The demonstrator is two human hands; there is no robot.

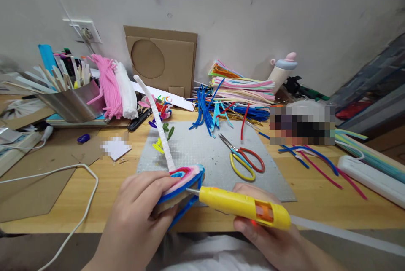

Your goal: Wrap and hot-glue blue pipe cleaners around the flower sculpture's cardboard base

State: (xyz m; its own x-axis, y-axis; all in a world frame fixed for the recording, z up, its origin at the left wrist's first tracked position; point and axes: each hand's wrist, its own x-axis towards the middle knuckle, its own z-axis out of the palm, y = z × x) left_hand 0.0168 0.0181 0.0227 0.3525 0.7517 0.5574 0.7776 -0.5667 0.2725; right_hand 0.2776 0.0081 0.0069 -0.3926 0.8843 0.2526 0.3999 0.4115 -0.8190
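Note:
My left hand point(139, 212) is closed around a small cardboard piece point(182, 182) covered with pink, red, white and blue pipe cleaner strips. A white wrapped stick point(158, 123) rises from behind it, leaning left. A blue pipe cleaner end hangs loose below the piece. My right hand point(262, 229) grips a yellow hot glue gun point(243, 205), and its metal nozzle touches or nearly touches the piece's blue edge. A glue stick point(344, 235) trails from the gun's back. A small red light shows near my right fingers, which are partly hidden behind the gun.
Scissors point(242, 159) with red and yellow handles lie on the grey cutting mat point(202, 144). Bundles of pipe cleaners point(243, 89) and a cardboard panel point(177, 60) stand behind. A metal holder point(79, 102) of sticks is at left. A white cable point(91, 203) crosses the left side.

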